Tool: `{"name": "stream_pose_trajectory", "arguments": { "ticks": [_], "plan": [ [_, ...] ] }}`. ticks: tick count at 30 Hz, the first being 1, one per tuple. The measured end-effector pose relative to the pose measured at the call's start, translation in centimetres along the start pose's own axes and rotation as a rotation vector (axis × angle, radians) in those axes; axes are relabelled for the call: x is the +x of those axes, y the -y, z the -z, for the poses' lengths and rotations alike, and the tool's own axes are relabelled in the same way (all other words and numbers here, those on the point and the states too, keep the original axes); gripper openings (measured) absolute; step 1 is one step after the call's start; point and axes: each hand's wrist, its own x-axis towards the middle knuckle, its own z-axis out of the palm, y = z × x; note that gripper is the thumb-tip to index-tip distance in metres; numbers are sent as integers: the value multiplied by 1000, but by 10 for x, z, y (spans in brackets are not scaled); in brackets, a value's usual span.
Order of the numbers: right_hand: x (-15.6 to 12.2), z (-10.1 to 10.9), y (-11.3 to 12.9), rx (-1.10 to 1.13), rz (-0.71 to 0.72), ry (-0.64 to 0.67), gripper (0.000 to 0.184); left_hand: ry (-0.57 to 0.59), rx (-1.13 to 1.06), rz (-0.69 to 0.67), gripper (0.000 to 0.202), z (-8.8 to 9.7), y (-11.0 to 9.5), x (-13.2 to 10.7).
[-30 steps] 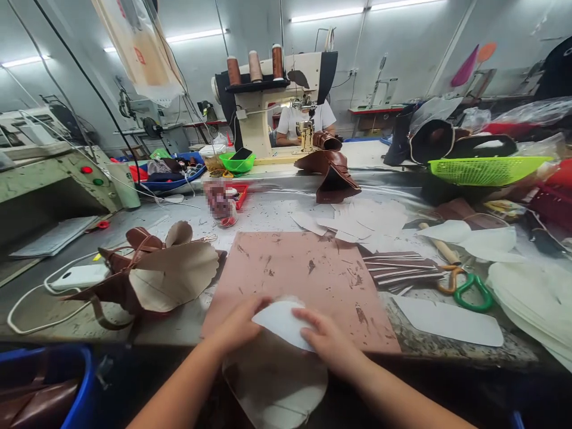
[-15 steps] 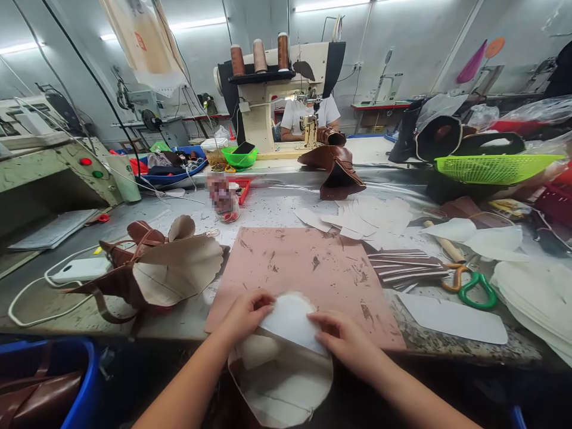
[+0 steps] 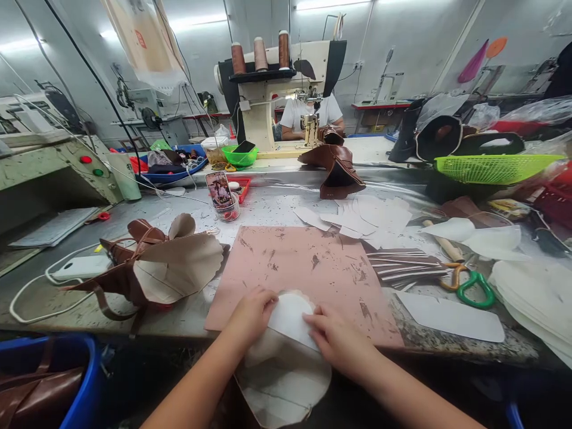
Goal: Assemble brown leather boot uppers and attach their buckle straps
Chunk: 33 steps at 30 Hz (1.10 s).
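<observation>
1. The head view looks from the person's own head, forward and down over the workbench (image 3: 277, 208).
2. It sits close: the left hand (image 3: 250, 313) and right hand (image 3: 339, 339) lie at 6 o'clock, low in frame.
3. The sewing machine (image 3: 286, 77) stands far off at 12 o'clock, the scissors (image 3: 473, 289) lie at 4, and the blue bin (image 3: 78, 381) is at 8.

Matt white lining piece (image 3: 290, 316) on scuffed pink board (image 3: 304, 268)
</observation>
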Motion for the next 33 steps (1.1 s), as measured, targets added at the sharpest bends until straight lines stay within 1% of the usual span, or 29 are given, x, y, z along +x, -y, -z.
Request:
{"name": "stream_pose_trajectory", "arguments": {
  "ticks": [3, 4, 6, 7, 8, 10, 12, 14, 16, 17, 18, 19, 20, 21, 23, 24, 25, 26, 27, 28, 29, 30, 31, 32, 33],
  "plan": [
    [-2, -4, -4, -253, 44, -18, 27, 1, 133, -26, 26, 1, -2, -5],
    [-2, -5, -6, -329, 98, -47, 27, 5, 181, -43, 27, 2, -3, -8],
    [-1, -6, -9, -432, 263, -108, 29, 25, 279, -93, 31, 2, -6, -14],
    [1, -6, -9, -462, 343, -117, 29, 38, 321, -117, 36, 1, -8, -18],
    [5, -5, -7, -482, 394, -105, 27, 50, 356, -137, 39, 0, -9, -22],
    [16, -5, -1, -487, 402, -58, 20, 57, 405, -159, 40, -3, -9, -29],
    [30, -9, 7, -455, 419, -51, 23, 43, 426, -159, 37, -4, -6, -37],
    [42, -19, 13, -397, 534, -36, 36, -31, 389, -135, 30, -3, 1, -46],
    [50, -29, 15, -335, 648, 28, 47, -194, 301, -167, 20, -1, 8, -59],
    [51, -33, 15, -311, 673, 67, 55, -295, 259, -222, 18, -1, 10, -66],
    [52, -36, 14, -292, 679, 95, 64, -368, 231, -295, 18, -1, 12, -74],
    [51, -38, 14, -276, 677, 113, 73, -403, 222, -387, 17, -3, 13, -82],
    [50, -38, 13, -264, 680, 128, 79, -397, 230, -481, 16, -5, 13, -90],
    [49, -37, 13, -257, 685, 140, 81, -356, 255, -567, 17, -8, 13, -97],
    [47, -35, 12, -232, 699, 138, 80, -232, 359, -697, 21, -17, 15, -106],
    [47, -33, 11, -198, 712, 110, 78, -170, 431, -742, 21, -21, 17, -109],
    [46, -32, 9, -137, 727, 49, 74, -109, 505, -767, 23, -24, 18, -110],
    [46, -30, 6, -42, 718, -60, 67, -28, 568, -767, 25, -26, 19, -111],
    [46, -27, 2, 86, 672, -222, 59, 60, 613, -753, 25, -27, 19, -110],
    [46, -24, -3, 236, 585, -422, 51, 157, 641, -725, 25, -25, 18, -109],
    [45, -20, -9, 388, 469, -634, 45, 249, 654, -688, 25, -22, 14, -108],
    [43, -16, -14, 520, 348, -817, 41, 328, 655, -645, 25, -16, 9, -106],
    [41, -11, -19, 621, 250, -949, 37, 392, 640, -602, 24, -8, 3, -105],
    [37, -5, -24, 688, 193, -1020, 34, 437, 605, -559, 23, 3, -5, -102],
    [32, 1, -27, 725, 176, -1036, 31, 464, 550, -515, 20, 16, -13, -100]
  ]
}}
